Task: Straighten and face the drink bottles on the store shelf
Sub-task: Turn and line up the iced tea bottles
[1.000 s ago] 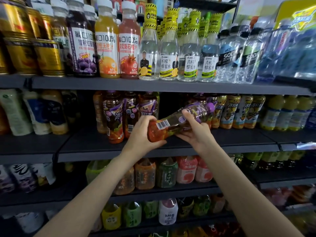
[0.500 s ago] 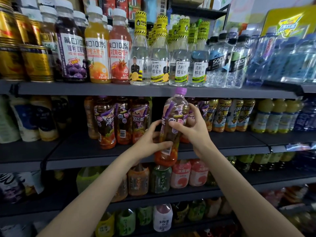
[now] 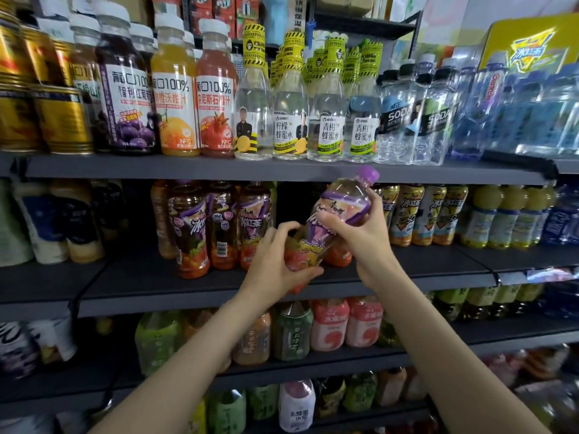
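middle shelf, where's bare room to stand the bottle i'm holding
The gap behind the purple-capped bottle, between the three purple-label tea bottles on its left and the yellow-label tea bottles on its right, looks free. The middle shelf is also bare along its front strip. Both neighbouring rows stand packed tight.

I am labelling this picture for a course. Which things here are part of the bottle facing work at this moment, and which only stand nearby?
In the job:
- purple-capped tea bottle, tilted, held by both hands
- left hand, at its base
- right hand, round its middle
- matching tea bottles on the middle shelf

Only nearby:
- juice bottles
- gold cans
- soda water bottles
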A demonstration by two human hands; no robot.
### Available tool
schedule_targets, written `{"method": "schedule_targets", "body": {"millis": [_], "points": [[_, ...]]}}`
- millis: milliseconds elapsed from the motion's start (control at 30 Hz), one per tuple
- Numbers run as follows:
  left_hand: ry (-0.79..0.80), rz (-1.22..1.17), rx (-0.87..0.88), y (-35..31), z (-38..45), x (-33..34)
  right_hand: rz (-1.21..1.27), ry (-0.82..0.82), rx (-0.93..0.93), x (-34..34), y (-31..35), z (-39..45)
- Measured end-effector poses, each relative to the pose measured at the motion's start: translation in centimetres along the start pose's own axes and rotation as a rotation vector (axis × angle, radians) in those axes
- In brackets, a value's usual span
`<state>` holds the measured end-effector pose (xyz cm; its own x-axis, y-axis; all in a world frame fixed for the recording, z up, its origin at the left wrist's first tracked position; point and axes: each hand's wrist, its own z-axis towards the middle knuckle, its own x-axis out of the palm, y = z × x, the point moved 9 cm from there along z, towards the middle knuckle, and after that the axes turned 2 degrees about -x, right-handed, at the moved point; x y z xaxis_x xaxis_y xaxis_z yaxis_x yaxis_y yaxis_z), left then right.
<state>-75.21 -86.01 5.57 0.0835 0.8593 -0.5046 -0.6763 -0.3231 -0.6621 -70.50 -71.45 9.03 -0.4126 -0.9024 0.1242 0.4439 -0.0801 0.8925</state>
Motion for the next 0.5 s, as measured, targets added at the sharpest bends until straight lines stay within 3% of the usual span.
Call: {"method": "schedule_targets", "body": {"millis": [133,200,300,400,500], "points": [[0.427,-0.538,-0.358,1.0,-0.6,0.8,0.184,0.128,0.042,-0.5,0.4,0.5],[0.483,-0.653,-0.431,1.4,-0.9,1.2,0.175,0.170,0.032,-0.6,0.7,0.8],[0.382,-0.558,-0.361,1.5,-0.1,0.9,0.011,0.146,0.027,-1.0,0.5,1.4],[0.179,-0.209,-0.184,1.9,0.6,0.1,-0.271,0.064,-0.001,-1.1,0.0,1.1],[0.196,-0.001,-0.096,3.3,-0.3,1.7,-0.395,-0.006,-0.063,-1.0,-1.2,0.0]]}}
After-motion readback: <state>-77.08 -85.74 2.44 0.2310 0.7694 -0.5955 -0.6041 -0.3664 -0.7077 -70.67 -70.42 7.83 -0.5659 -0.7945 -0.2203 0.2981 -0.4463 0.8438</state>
